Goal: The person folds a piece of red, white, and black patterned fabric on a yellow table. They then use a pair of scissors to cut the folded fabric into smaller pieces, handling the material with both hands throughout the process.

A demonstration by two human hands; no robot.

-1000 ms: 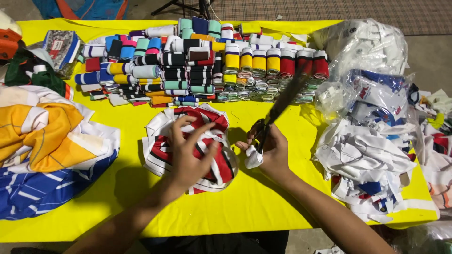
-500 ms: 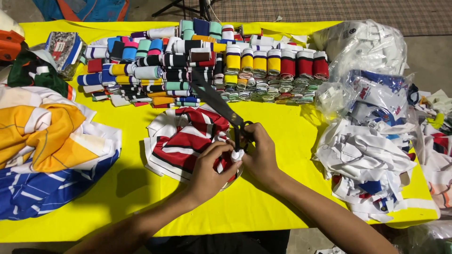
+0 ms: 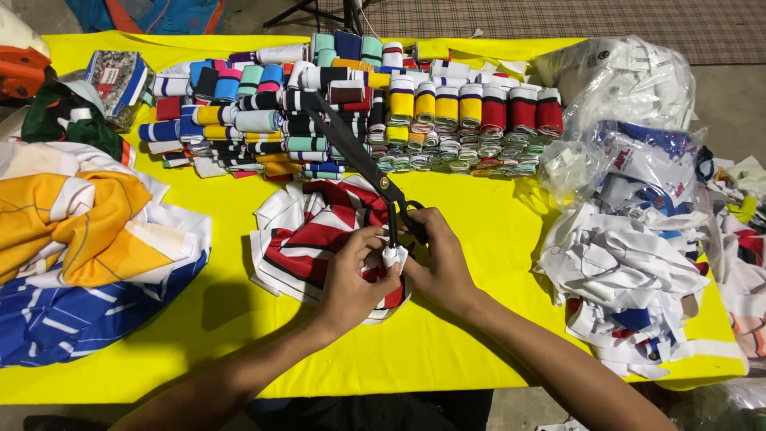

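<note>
At table centre, the left hand pinches a small, soft white cloth scrap; the right hand grips long black scissors pointing to eleven o'clock. Limp, light stuff: hold its edge.

Just the one camera here, strapped to the person's head, looking steeply down and forward over the yellow counter. It sits close, so both forearms run in from the bottom edge and the counter's far edge shows up top.
</note>
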